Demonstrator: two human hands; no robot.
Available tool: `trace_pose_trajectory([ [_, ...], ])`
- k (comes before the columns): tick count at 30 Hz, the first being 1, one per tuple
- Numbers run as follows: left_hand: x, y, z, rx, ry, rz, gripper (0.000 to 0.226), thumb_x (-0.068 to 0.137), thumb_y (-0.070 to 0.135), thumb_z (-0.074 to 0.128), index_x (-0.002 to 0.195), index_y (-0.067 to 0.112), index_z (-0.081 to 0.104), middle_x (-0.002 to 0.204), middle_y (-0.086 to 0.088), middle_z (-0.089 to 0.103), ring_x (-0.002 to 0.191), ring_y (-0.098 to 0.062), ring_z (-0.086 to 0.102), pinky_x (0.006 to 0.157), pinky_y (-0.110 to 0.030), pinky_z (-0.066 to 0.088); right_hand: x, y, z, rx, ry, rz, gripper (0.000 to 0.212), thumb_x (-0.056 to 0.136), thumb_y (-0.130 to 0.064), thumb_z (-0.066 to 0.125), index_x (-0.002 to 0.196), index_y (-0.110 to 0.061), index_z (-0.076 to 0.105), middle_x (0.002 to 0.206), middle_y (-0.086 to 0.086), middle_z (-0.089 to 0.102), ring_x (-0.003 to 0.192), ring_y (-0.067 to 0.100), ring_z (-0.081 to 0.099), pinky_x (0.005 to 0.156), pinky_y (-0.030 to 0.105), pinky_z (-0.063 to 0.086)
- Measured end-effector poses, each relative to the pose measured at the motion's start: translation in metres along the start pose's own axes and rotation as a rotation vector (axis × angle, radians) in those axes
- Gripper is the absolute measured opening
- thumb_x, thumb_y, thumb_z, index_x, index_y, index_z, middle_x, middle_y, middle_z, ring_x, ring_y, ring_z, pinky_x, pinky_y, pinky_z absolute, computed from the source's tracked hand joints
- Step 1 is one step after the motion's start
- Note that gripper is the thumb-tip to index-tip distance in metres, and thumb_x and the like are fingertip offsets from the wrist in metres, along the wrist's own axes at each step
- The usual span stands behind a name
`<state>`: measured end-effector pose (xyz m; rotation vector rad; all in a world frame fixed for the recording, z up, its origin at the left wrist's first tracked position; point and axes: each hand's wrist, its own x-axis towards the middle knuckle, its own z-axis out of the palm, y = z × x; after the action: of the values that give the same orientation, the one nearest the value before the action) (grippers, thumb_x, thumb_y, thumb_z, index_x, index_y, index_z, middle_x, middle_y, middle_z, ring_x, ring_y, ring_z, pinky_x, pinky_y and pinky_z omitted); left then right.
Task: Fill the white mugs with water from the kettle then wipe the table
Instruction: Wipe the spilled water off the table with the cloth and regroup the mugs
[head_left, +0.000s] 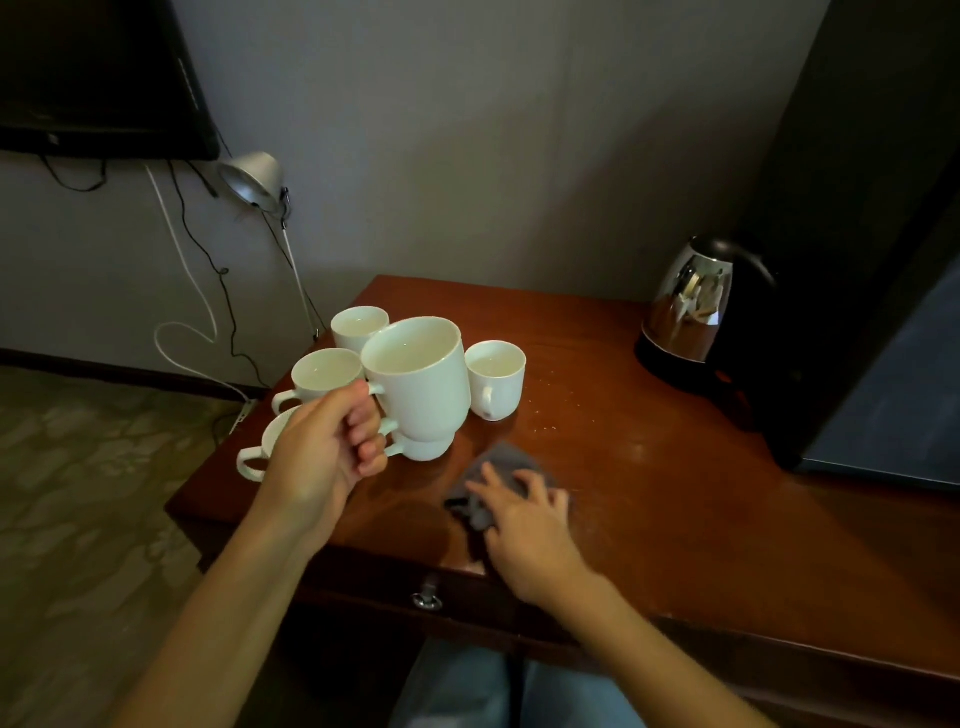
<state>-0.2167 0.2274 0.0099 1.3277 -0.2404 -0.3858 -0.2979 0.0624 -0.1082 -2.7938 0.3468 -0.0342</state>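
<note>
The left hand (332, 447) grips a lifted white ceramic mug (421, 384) by its handle; the right hand (524, 514) presses a grey cloth (493, 462) flat, fingers spread, near the front edge of the reddish-brown wooden tabletop (649, 467).

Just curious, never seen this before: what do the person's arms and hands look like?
Both forearms are bare: no sleeves, gloves, watch or rings show on the left hand or right hand. Blue jeans show below.
</note>
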Motion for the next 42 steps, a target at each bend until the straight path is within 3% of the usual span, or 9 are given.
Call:
trace_pose_trajectory([
  [4, 0.005, 0.0, 0.001, 0.003, 0.008, -0.009, 0.039, 0.098, 0.021, 0.038, 0.06, 0.012, 0.033, 0.051, 0.002, 0.032, 0.047, -0.01, 0.031, 0.042, -0.021, 0.03, -0.038, 0.01, -0.003, -0.002, -0.028, -0.147, 0.061, 0.087, -0.021, 0.042, 0.142, -0.043, 0.026, 0.156, -0.02, 0.013, 0.142, 0.017, 0.009, 0.113, 0.041, 0.012],
  [9, 0.019, 0.004, -0.001, 0.024, -0.007, -0.005, 0.04, 0.098, 0.022, 0.037, 0.059, 0.013, 0.033, 0.051, 0.003, 0.032, 0.048, -0.011, 0.033, 0.042, -0.021, 0.032, -0.047, 0.087, -0.032, 0.038, 0.002, 0.032, 0.061, 0.089, -0.015, 0.043, 0.139, -0.047, 0.027, 0.154, -0.023, 0.011, 0.144, 0.011, 0.005, 0.114, 0.03, 0.005],
  [13, 0.039, 0.017, 0.004, 0.057, -0.022, 0.007, 0.04, 0.098, 0.023, 0.036, 0.059, 0.014, 0.033, 0.052, 0.003, 0.032, 0.052, -0.013, 0.032, 0.045, -0.022, 0.033, -0.001, 0.112, -0.041, 0.044, 0.051, 0.175, 0.051, 0.096, -0.021, 0.039, 0.142, -0.04, 0.03, 0.157, -0.012, 0.014, 0.145, 0.019, 0.006, 0.117, 0.039, 0.006],
  [17, 0.067, 0.032, 0.014, 0.074, -0.035, 0.014, 0.039, 0.098, 0.021, 0.035, 0.06, 0.014, 0.03, 0.054, 0.002, 0.03, 0.052, -0.013, 0.032, 0.051, -0.026, 0.029, 0.056, 0.122, -0.047, 0.024, 0.043, 0.204, 0.049, 0.097, -0.021, 0.035, 0.144, -0.034, 0.028, 0.158, -0.006, 0.011, 0.146, 0.023, 0.005, 0.117, 0.038, 0.003],
  [22, 0.124, 0.047, 0.022, 0.038, -0.05, -0.059, 0.036, 0.095, 0.021, 0.035, 0.059, 0.017, 0.028, 0.051, 0.003, 0.03, 0.045, -0.012, 0.032, 0.045, -0.022, 0.025, 0.104, 0.136, -0.059, 0.055, -0.012, 0.209, 0.05, 0.097, -0.018, 0.032, 0.144, -0.034, 0.028, 0.159, -0.005, 0.01, 0.146, 0.023, 0.004, 0.117, 0.039, 0.003],
  [29, 0.221, 0.047, 0.032, 0.042, 0.038, -0.094, 0.035, 0.091, 0.016, 0.038, 0.056, 0.015, 0.03, 0.042, 0.003, 0.034, 0.047, -0.015, 0.03, 0.041, -0.016, 0.028, 0.12, 0.146, -0.056, 0.092, 0.061, 0.181, 0.053, 0.094, -0.014, 0.038, 0.143, -0.032, 0.032, 0.158, -0.005, 0.015, 0.146, 0.023, 0.006, 0.118, 0.037, 0.005],
  [36, 0.31, 0.04, 0.02, 0.069, 0.119, -0.106, 0.037, 0.091, 0.014, 0.036, 0.054, 0.014, 0.029, 0.035, 0.002, 0.034, 0.051, -0.017, 0.03, 0.053, -0.026, 0.031, 0.139, 0.152, -0.056, 0.133, 0.069, 0.183, 0.053, 0.095, -0.016, 0.038, 0.143, -0.035, 0.029, 0.158, -0.008, 0.012, 0.146, 0.018, 0.003, 0.117, 0.034, 0.003],
  [42, 0.369, 0.026, -0.005, 0.139, 0.143, -0.114, 0.036, 0.092, 0.013, 0.036, 0.056, 0.013, 0.032, 0.034, 0.002, 0.036, 0.053, -0.019, 0.034, 0.055, -0.027, 0.037, 0.165, 0.147, -0.052, 0.201, 0.072, 0.295, 0.062, 0.094, -0.02, 0.04, 0.149, -0.029, 0.014, 0.158, 0.004, 0.012, 0.146, 0.023, 0.003, 0.119, 0.038, 0.011],
])
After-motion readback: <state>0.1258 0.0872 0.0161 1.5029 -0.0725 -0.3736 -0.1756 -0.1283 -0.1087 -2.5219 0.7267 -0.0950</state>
